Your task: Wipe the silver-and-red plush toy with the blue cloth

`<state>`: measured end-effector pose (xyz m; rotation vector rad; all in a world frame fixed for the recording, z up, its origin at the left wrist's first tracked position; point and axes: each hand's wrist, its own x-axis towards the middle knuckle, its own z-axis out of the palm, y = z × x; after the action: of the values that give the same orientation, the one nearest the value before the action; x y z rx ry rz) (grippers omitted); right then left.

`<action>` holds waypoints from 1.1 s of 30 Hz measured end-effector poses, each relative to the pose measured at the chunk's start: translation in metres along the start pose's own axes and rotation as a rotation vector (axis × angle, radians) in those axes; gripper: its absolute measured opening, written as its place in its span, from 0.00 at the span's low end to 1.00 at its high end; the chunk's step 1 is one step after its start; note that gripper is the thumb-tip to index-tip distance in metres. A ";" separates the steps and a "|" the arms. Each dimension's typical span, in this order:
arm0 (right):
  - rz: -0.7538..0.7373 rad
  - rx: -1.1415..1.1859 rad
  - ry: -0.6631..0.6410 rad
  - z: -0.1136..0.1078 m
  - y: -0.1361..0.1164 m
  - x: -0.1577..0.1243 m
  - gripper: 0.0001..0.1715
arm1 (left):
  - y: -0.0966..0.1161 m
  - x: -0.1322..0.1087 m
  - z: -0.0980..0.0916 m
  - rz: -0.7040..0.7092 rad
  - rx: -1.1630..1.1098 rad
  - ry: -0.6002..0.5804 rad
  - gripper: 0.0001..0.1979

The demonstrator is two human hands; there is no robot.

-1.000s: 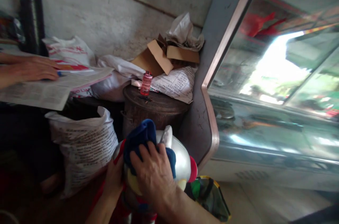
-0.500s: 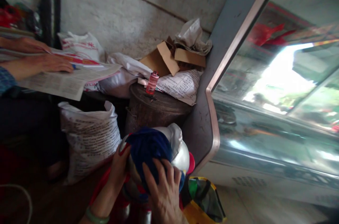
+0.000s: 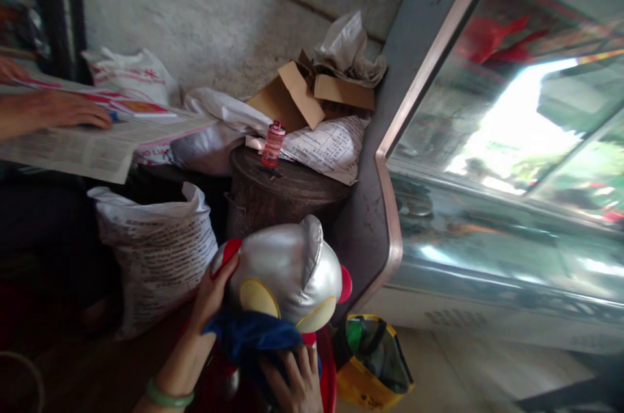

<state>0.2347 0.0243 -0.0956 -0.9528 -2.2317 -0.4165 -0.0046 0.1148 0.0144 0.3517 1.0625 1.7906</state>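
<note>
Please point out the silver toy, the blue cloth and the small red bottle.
silver toy (image 3: 287,257): head view, on its shiny forehead.
blue cloth (image 3: 251,338): head view, on its top fold.
small red bottle (image 3: 272,146): head view, on its body.

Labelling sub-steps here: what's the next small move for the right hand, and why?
Probably draw the blue cloth sideways across the lower face of the silver toy head. The right hand bunches the cloth just under the yellow eyes, the left hand braces the head's side, and the crown above is uncovered.
</note>
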 end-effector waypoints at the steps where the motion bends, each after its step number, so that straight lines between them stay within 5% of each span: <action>1: 0.004 0.002 -0.062 0.001 0.004 -0.005 0.32 | 0.000 -0.003 0.003 -0.006 0.001 0.006 0.33; 4: 0.114 0.093 -0.320 -0.005 0.020 -0.009 0.38 | -0.001 -0.007 0.009 -0.002 -0.027 0.046 0.37; 7: 0.476 0.423 -0.475 -0.025 0.040 -0.002 0.36 | 0.000 -0.005 0.005 0.003 -0.054 0.066 0.36; 10: 0.893 0.954 -0.360 -0.049 0.057 0.014 0.34 | 0.004 -0.002 -0.004 -0.024 -0.079 0.050 0.33; 14: 1.208 1.395 -0.248 -0.070 0.065 0.041 0.50 | 0.010 -0.005 -0.010 -0.038 -0.087 0.032 0.26; 18: 1.174 1.596 -0.365 -0.075 0.064 0.063 0.57 | 0.013 -0.009 -0.014 -0.080 -0.074 0.051 0.30; 22: 1.104 1.750 -0.317 -0.071 0.067 0.072 0.53 | 0.015 -0.011 -0.021 -0.082 -0.087 0.010 0.32; 29: 1.132 1.710 -0.255 -0.069 0.073 0.064 0.42 | 0.023 -0.026 -0.024 -0.071 0.094 -0.349 0.39; 33: 1.098 1.627 -0.229 -0.080 0.083 0.074 0.40 | 0.032 -0.037 -0.017 -0.051 0.227 -0.460 0.31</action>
<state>0.2934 0.0776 0.0158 -0.9589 -1.1071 1.7242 -0.0177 0.0705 0.0380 0.8237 0.9307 1.4479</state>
